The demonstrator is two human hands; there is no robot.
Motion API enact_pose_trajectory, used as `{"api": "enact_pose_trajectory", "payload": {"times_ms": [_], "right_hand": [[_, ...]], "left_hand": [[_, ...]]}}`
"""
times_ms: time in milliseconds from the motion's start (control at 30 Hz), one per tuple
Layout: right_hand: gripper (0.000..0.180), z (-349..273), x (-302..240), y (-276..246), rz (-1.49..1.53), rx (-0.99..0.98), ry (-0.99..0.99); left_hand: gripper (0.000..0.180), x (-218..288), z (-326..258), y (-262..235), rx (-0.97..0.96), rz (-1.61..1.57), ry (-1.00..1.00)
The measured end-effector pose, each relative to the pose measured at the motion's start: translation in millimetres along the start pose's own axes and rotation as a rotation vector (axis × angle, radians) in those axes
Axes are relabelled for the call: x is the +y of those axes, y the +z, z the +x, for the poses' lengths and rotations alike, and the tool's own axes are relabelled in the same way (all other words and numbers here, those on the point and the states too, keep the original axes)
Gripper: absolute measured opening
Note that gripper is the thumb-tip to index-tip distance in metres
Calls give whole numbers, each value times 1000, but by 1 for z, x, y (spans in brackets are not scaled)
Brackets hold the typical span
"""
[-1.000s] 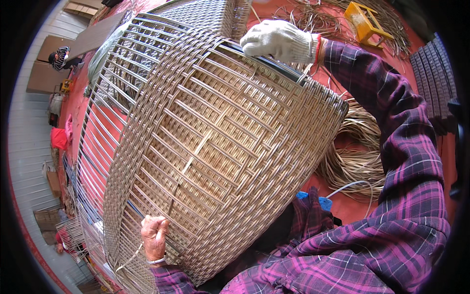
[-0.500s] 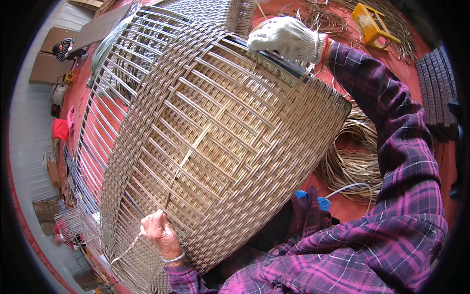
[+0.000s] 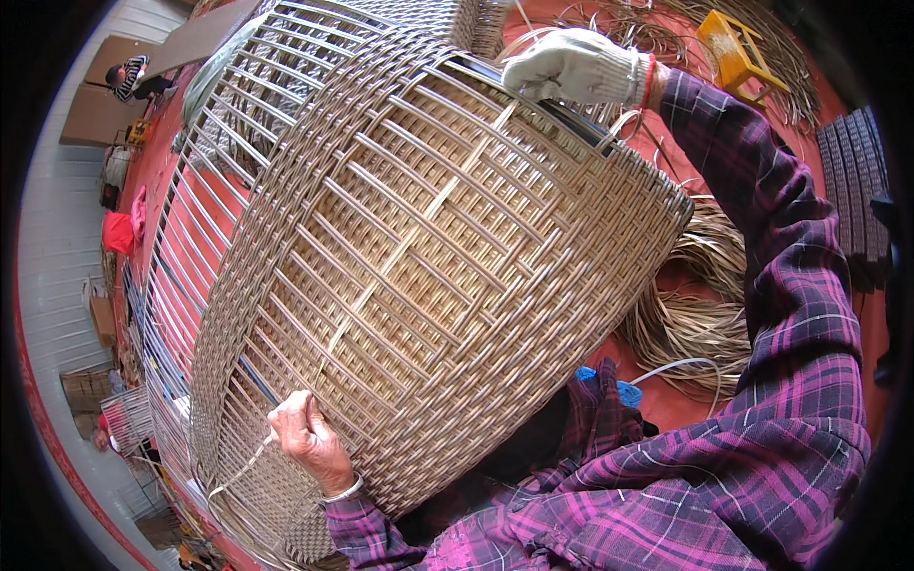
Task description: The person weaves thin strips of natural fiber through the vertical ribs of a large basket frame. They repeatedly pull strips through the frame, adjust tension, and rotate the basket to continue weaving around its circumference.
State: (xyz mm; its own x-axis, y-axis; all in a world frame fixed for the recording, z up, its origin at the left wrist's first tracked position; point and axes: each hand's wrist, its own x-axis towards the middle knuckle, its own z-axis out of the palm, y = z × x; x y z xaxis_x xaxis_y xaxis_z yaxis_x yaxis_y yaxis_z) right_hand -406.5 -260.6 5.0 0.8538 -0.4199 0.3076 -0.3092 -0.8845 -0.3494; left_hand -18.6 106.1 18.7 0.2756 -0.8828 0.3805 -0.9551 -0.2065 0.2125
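Note:
A large woven wicker piece leans before me, with open rows of thin metal bars across its middle. My left hand, bare with a white band at the wrist, is pinched on a flat pale weaving strip at the lower left. Another length of pale strip runs diagonally through the bars, up toward the rim. My right hand, in a white knit glove with a red cuff, is closed at the dark upper rim. What its fingers hold is hidden.
Coils of loose strips lie on the red floor to the right. A yellow stool stands at the far right, near a stack of dark grey woven panels. Another person is at the far left.
The pale strip now stretches farther up through the bars, almost to the rim by my right hand. My right hand has shifted slightly right, and my left hand slightly up.

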Motion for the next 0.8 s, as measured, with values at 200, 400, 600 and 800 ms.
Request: {"api": "enact_pose_trajectory", "payload": {"times_ms": [200, 400, 600, 800], "right_hand": [[9, 7, 4, 7, 204, -79, 196], [16, 30, 33, 0, 375, -380, 62], [22, 81, 63, -12, 268, -272, 204], [8, 100, 74, 0, 219, 156, 324]], "left_hand": [[2, -16, 14, -11, -337, -465, -301], [11, -29, 41, -40, -611, -725, -461], [9, -32, 49, -14, -226, -236, -155], [4, -38, 46, 3, 3, 25, -37]]}}
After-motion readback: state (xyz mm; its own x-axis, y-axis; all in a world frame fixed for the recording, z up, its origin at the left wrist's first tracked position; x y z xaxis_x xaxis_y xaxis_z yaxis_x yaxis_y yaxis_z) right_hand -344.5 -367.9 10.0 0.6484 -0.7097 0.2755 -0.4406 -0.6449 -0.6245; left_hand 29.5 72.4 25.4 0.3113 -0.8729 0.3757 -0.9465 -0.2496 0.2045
